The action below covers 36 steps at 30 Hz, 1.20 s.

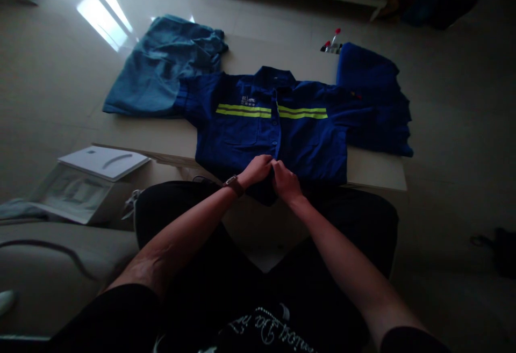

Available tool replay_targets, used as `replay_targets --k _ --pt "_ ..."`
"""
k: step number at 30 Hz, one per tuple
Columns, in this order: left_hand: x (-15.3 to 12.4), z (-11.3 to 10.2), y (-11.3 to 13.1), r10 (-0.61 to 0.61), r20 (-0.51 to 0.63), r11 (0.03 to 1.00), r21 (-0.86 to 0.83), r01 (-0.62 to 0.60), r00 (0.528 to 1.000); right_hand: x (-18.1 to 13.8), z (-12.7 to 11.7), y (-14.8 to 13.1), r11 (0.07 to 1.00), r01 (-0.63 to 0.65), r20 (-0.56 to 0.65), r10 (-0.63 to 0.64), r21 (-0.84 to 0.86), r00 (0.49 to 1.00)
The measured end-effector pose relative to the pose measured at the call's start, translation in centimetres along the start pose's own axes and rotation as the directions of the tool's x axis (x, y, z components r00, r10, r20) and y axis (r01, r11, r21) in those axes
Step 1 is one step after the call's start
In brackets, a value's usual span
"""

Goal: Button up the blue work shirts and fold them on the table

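Note:
A dark blue work shirt [310, 132] with yellow-green reflective stripes lies flat, front up, on a low pale table [374, 173]. Its hem hangs over the near table edge. My left hand [256, 170], with a watch on the wrist, pinches the shirt's front placket near the hem. My right hand [285, 181] grips the same spot from the other side, and the fingertips of both hands meet. I cannot tell whether a button is between them.
A lighter blue garment [161, 68] lies at the table's far left, another dark blue garment [374, 95] at the far right. Small bottles [332, 44] stand behind. A white box [102, 162] sits on the floor at left, a grey sofa cushion [48, 272] beside my black-clad legs.

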<state>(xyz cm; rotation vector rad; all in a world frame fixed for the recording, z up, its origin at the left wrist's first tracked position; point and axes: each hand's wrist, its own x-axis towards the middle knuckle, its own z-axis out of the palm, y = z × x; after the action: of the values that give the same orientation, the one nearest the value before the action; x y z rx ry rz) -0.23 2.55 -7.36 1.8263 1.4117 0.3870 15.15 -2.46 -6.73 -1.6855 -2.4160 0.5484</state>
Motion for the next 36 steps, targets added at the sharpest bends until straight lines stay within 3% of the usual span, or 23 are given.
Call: replay_targets --k 4,7,11,14,16,19,23,28,30,31,32,33,34,36 --pt "0.5 -0.3 -0.6 -0.073 0.024 0.974 -0.214 0.077 0.997 -0.1 0.1 -0.2 0.985 0.104 0.056 -0.113 0.137 0.992" --pt "0.5 -0.1 -0.8 -0.128 0.007 0.958 -0.257 0.125 0.992 0.1 0.1 0.5 0.967 0.092 0.010 -0.097 0.237 0.995" --pt "0.2 0.7 -0.4 -0.136 -0.151 0.987 -0.106 0.121 0.979 0.5 0.1 1.9 0.981 0.054 -0.161 -0.024 0.186 0.987" --pt "-0.3 1.0 0.1 0.044 -0.237 0.991 0.132 -0.012 0.970 0.9 0.5 3.0 0.992 0.004 -0.134 0.013 0.125 0.991" --pt "-0.7 1.0 0.3 0.172 -0.164 0.943 0.312 -0.114 0.971 1.1 0.9 3.7 0.992 -0.031 -0.105 0.044 0.126 0.994" --pt "-1.2 0.8 0.7 0.163 -0.023 0.881 0.454 -0.135 0.986 1.3 1.1 4.7 0.981 -0.042 -0.112 0.064 0.188 0.992" --pt "-1.4 0.8 0.8 0.071 -0.023 0.865 0.499 -0.050 0.997 1.5 0.9 5.5 0.970 -0.036 -0.159 0.075 0.240 0.984" --pt "-1.1 0.8 0.6 0.107 0.032 0.869 0.483 -0.109 0.994 4.4 0.4 5.0 0.981 0.021 -0.211 0.020 0.191 0.977" --pt "-1.1 0.7 0.5 0.105 0.047 0.880 0.462 -0.115 0.993 6.4 -0.6 5.8 0.955 -0.043 -0.259 0.122 0.292 0.958" --pt "-1.0 0.7 0.4 0.099 0.050 0.887 0.448 -0.111 0.994 7.4 -1.4 6.8 0.912 -0.135 -0.306 0.265 0.388 0.914" --pt "-1.0 0.6 0.4 0.094 0.053 0.894 0.436 -0.107 0.994 8.3 -2.6 8.1 0.838 -0.235 -0.345 0.436 0.492 0.831" --pt "-1.0 0.6 0.3 0.093 0.059 0.898 0.425 -0.109 0.994 8.9 -4.0 9.6 0.724 -0.330 -0.363 0.621 0.606 0.695" --pt "-0.9 0.5 0.4 0.094 0.070 0.901 0.418 -0.115 0.993 9.4 -5.6 11.4 0.632 -0.387 -0.364 0.736 0.671 0.570" --pt "-0.8 0.4 0.5 0.091 0.096 0.904 0.410 -0.123 0.991 9.6 -9.1 14.9 0.517 -0.437 -0.335 0.839 0.736 0.428"
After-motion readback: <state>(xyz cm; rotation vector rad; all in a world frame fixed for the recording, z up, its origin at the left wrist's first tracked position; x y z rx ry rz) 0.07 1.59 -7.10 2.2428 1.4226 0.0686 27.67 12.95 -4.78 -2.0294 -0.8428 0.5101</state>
